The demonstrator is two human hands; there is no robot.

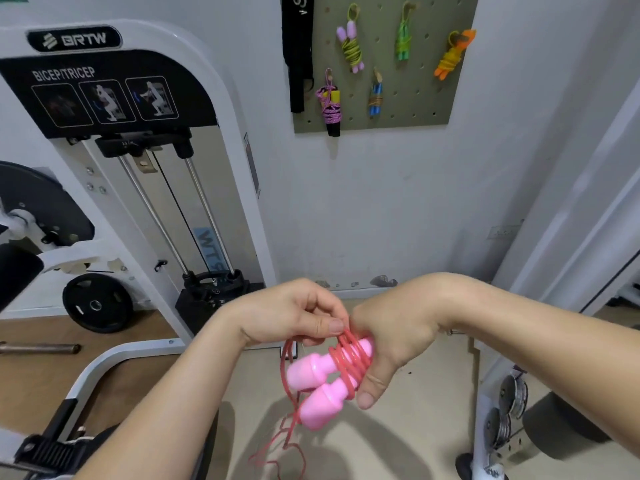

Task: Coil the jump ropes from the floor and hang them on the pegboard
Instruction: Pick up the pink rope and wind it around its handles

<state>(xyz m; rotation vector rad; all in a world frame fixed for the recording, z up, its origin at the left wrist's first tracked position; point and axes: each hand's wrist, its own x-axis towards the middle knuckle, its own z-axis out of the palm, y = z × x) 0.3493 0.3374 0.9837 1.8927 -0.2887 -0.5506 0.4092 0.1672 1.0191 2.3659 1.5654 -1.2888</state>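
Right hand (391, 341) grips pink handles (311, 372) above the floor (415, 427); left hand (287, 313) pinches red rope (346, 358). Keep wraps tight, side by side, tail taut, slack still trailing down.

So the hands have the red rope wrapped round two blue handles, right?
Not quite. The head view shows the handles are pink, not blue. The rest is right: the red rope is wrapped round the two of them, with the right hand gripping the handles and the left hand pinching the rope.
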